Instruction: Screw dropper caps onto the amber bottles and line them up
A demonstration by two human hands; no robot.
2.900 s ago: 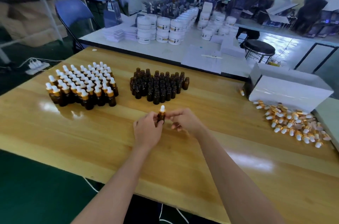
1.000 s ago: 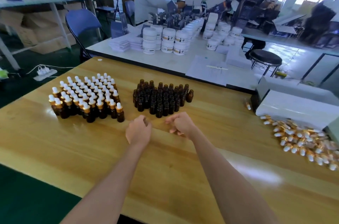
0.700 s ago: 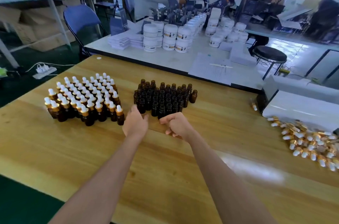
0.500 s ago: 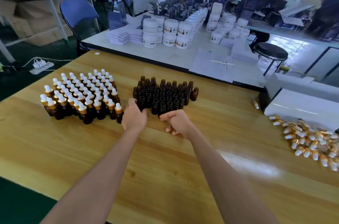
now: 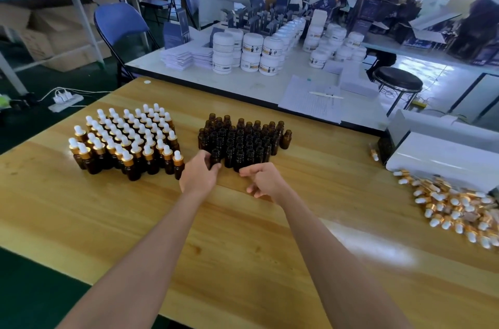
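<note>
With the finished bottle [image 5: 178,164] now standing at the corner of the capped group [image 5: 127,137], the left hand [image 5: 199,173] has moved on to grip the front-left bottle [image 5: 215,159] of the uncapped group [image 5: 243,137], while the right hand [image 5: 266,183] hangs loosely curled and empty, so a new capping cycle appears to begin.

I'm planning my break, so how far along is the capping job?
Done: a block of capped bottles stands lined up on the left. In hand: the left hand grips a front uncapped bottle, and the right hand shows no cap. Left: a similar-sized cluster of open bottles, and the loose cap pile on the right. The job looks roughly half done.
</note>
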